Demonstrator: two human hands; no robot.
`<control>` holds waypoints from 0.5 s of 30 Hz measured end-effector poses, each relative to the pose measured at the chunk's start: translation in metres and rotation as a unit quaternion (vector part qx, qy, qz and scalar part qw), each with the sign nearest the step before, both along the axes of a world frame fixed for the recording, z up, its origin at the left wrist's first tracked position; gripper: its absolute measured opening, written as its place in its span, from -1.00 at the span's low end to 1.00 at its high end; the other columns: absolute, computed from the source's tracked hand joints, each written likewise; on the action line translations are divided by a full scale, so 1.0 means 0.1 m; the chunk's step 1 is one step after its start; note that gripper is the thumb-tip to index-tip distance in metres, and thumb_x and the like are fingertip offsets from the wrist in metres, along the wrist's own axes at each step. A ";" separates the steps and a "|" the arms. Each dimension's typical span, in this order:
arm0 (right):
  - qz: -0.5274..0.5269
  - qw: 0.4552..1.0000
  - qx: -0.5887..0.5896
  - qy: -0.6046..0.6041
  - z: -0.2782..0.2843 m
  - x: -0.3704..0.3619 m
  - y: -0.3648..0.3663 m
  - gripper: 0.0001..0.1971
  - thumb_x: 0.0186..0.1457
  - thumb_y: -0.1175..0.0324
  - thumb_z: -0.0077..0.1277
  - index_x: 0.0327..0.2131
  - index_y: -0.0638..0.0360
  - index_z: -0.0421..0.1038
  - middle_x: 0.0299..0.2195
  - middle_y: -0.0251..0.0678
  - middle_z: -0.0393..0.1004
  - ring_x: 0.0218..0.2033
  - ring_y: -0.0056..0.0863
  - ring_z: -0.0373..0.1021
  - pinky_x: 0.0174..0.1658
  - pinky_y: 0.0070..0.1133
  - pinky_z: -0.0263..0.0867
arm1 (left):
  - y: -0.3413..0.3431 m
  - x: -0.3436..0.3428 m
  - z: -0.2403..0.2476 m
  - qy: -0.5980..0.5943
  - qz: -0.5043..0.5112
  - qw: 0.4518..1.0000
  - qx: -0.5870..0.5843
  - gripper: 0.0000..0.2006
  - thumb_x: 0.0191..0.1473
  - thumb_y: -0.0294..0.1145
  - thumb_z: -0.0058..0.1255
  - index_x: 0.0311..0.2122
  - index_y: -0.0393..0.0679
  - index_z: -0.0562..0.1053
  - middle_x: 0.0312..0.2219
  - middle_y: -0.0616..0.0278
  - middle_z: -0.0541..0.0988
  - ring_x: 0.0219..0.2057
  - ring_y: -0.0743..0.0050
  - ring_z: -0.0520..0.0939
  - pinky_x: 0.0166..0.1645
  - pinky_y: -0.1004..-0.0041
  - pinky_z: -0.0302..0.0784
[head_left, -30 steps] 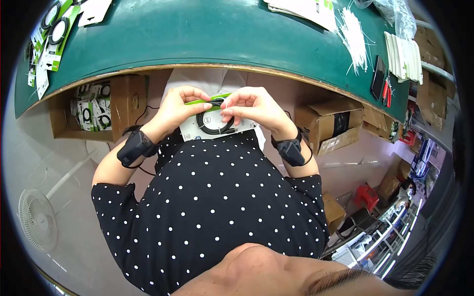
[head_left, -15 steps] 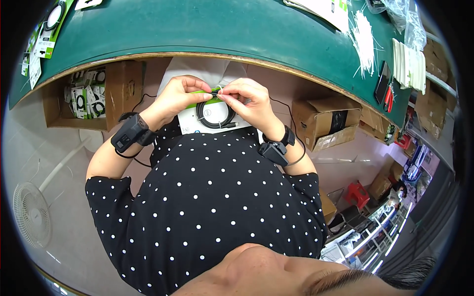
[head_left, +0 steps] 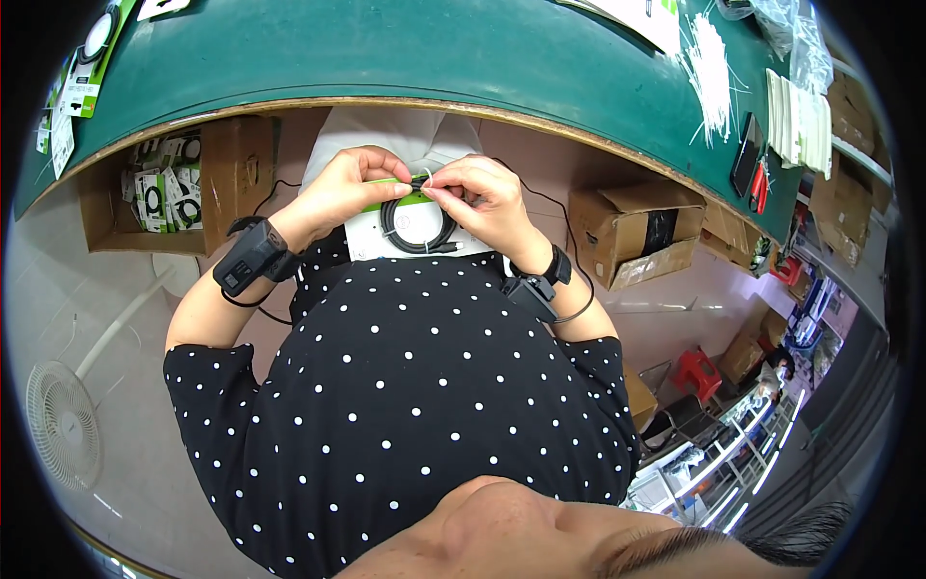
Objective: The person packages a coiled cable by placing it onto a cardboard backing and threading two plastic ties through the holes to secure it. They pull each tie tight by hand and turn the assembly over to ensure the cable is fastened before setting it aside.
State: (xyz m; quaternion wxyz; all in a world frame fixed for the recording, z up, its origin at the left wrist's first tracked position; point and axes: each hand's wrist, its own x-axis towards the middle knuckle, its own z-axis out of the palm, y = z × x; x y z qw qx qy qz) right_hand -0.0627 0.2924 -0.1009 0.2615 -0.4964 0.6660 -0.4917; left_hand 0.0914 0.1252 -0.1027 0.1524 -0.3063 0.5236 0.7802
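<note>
Fingers of left hand (head_left: 340, 190) and right hand (head_left: 479, 196) pinch coiled black cable (head_left: 417, 224); card (head_left: 386, 234) half hidden.

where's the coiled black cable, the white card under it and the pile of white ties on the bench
coiled black cable (head_left: 417, 224), head view, on the coil's left side
white card (head_left: 367, 243), head view, on its bare lower left corner
pile of white ties (head_left: 712, 72), head view, on the middle of the bundle

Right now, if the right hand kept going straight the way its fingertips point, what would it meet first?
The right hand points left, toward the left hand. It would likely meet that hand's fingertips first, just past the coiled black cable on the white card; depth is unclear.
</note>
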 end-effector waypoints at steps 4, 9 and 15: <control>0.005 1.000 -0.012 0.016 -0.01 -0.01 0.00 -0.90 -0.11 0.50 0.27 -0.45 0.15 0.55 -0.54 -0.41 0.49 -0.58 -0.59 0.35 -0.53 -0.63 0.26 | 0.00 0.01 -0.02 0.008 -0.002 1.000 0.001 -0.78 0.10 -0.44 0.15 -0.17 -0.28 0.45 -0.30 0.25 0.61 -0.23 0.66 0.57 -0.08 0.61 0.44; 0.019 1.000 -0.006 -0.001 0.00 -0.02 0.01 -0.90 -0.10 0.49 0.26 -0.45 0.15 0.55 -0.53 -0.40 0.48 -0.57 -0.59 0.35 -0.54 -0.64 0.24 | 0.00 0.00 0.00 0.003 -0.020 1.000 0.007 -0.79 0.10 -0.45 0.14 -0.17 -0.27 0.45 -0.29 0.25 0.61 -0.23 0.67 0.57 -0.07 0.62 0.44; 0.018 0.999 0.020 -0.036 0.03 -0.02 0.02 -0.90 -0.10 0.50 0.26 -0.44 0.16 0.54 -0.52 -0.40 0.47 -0.57 -0.59 0.33 -0.55 -0.64 0.22 | 0.00 0.00 -0.01 0.011 -0.018 1.000 0.020 -0.80 0.11 -0.46 0.14 -0.18 -0.26 0.45 -0.30 0.25 0.61 -0.23 0.67 0.57 -0.07 0.62 0.44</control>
